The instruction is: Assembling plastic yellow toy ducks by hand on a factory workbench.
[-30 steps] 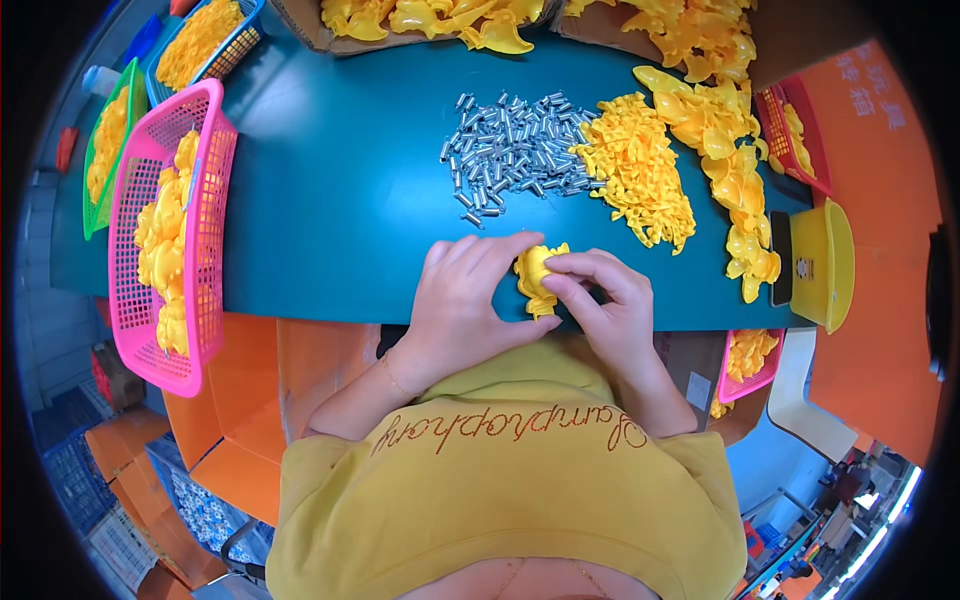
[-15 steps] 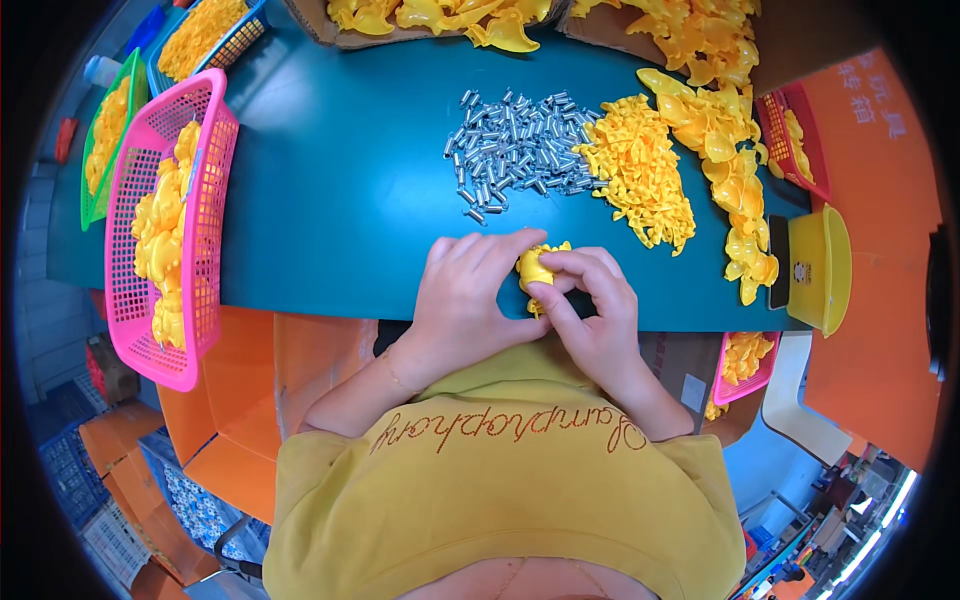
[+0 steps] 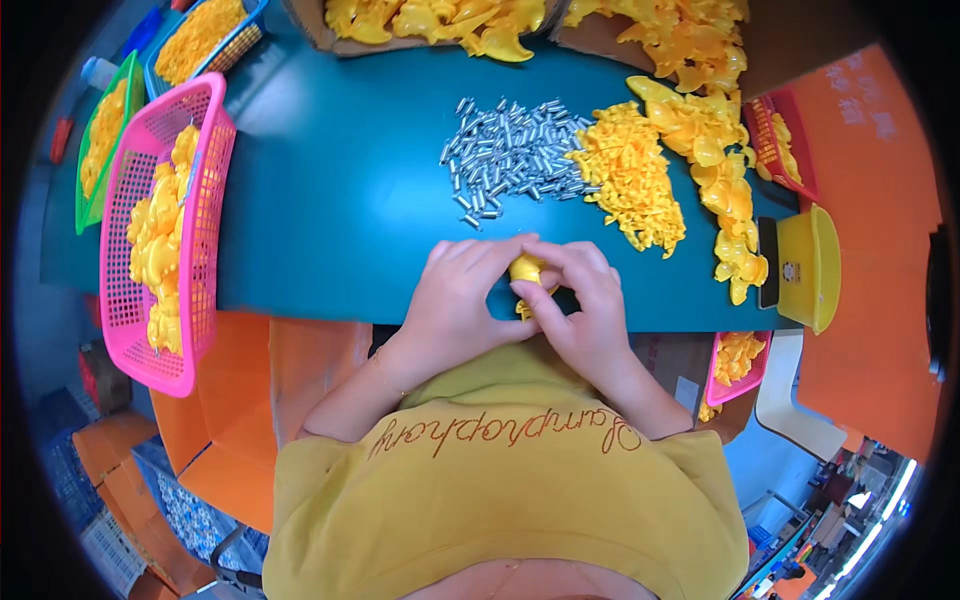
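Between both hands, just over the table's near edge, is a small rounded yellow plastic piece (image 3: 526, 268). My left hand (image 3: 455, 290) curls around its left side, with thumb below and fingertips above. From the right, my right hand (image 3: 580, 290) pinches it with thumb and index finger. Fingers cover much of the piece, so its full shape is hidden. Beyond the hands lies a heap of small silver metal cylinders (image 3: 515, 150). Beside that heap, to the right, is a pile of small yellow plastic parts (image 3: 635, 180).
Larger yellow shell-like pieces (image 3: 725, 195) trail down the right side of the teal table (image 3: 320, 200). A pink basket (image 3: 207, 250) of yellow pieces stands at left, near a green basket (image 3: 88, 205). Cardboard boxes (image 3: 600, 38) line the back; a yellow bin (image 3: 815, 270) hangs at right.
My right index finger has moved up over the top of the yellow piece, close to the left fingertips. The piece is more covered now. The whole view has shifted slightly.
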Action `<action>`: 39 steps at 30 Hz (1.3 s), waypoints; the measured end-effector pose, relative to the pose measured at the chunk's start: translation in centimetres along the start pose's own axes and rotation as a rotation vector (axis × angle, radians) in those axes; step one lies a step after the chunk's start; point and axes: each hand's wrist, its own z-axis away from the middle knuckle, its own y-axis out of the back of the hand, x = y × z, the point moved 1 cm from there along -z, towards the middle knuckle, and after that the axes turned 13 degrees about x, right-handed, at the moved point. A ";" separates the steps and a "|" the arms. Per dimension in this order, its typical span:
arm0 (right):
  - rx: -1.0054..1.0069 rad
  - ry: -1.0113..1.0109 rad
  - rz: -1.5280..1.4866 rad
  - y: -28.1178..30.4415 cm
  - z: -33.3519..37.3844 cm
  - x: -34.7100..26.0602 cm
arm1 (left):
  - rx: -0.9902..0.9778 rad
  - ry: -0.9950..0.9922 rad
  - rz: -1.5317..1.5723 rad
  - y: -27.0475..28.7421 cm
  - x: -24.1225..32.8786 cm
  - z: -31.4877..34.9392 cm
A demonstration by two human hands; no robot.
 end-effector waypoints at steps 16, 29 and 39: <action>0.234 0.229 0.257 12.1 -18.5 7.6 | 0.003 -0.078 -0.045 0.5 0.6 -0.1; -0.160 -0.050 0.658 12.4 -20.2 13.5 | -0.052 -0.103 -0.050 0.6 0.8 -0.3; -0.358 -0.137 0.404 18.6 -18.6 10.9 | -0.029 -0.105 -0.077 0.1 0.5 -0.2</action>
